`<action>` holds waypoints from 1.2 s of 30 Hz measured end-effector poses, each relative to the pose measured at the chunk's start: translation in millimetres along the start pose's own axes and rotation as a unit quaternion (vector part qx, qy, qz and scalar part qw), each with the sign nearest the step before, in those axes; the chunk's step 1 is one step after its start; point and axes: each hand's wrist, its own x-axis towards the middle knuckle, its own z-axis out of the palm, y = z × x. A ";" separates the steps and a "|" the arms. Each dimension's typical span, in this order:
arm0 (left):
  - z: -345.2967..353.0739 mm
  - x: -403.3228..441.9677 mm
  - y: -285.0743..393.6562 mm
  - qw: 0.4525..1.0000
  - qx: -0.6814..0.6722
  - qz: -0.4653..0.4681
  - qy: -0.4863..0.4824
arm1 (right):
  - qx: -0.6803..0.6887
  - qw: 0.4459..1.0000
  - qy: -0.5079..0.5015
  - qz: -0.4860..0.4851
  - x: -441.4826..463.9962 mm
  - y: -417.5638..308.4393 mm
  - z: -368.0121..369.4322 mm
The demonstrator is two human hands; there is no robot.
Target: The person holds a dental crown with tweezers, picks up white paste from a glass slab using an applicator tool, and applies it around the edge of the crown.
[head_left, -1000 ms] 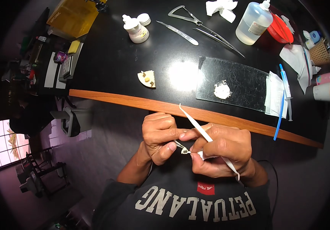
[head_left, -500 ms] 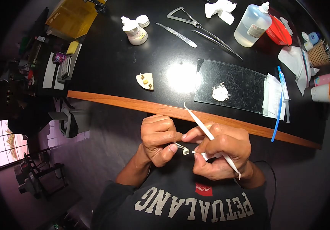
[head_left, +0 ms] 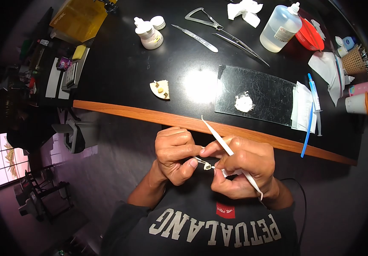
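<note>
My left hand (head_left: 176, 155) is closed on a thin metal tool (head_left: 200, 160), mostly hidden by the fingers. Its tip bears a small pale tooth-like cap (head_left: 207, 167) with a dark hollow facing me. Across my right hand (head_left: 246, 166), which is also closed, lies a white double-ended dental instrument (head_left: 218, 138) with bent tips. The same hand pinches a small white pointed piece (head_left: 214, 167) close to the cap's edge; whether they touch I cannot tell. White tissue (head_left: 234, 172) shows under its fingers. The two hands meet at the index fingertips.
Beyond the wooden table edge (head_left: 150, 116) lie a dental model piece (head_left: 160, 89) and a glass slab (head_left: 269, 94) with white powder (head_left: 244, 102). Farther back are a small bottle (head_left: 150, 37), a scalpel (head_left: 195, 38), a caliper (head_left: 205, 19), forceps (head_left: 243, 49) and a large bottle (head_left: 280, 29).
The white pointed piece in my right hand has come closer to the cap. The cap has turned slightly. The whole view has shifted a little.
</note>
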 end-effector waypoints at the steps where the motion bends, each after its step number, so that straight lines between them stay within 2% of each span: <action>1: 0.0 0.1 -0.2 1.000 0.000 0.002 0.000 | 0.002 1.000 0.002 -0.008 0.0 1.0 0.3; 36: 0.3 4.0 -0.4 1.000 -0.006 0.017 0.003 | -0.001 1.000 0.011 -0.022 1.2 2.7 3.0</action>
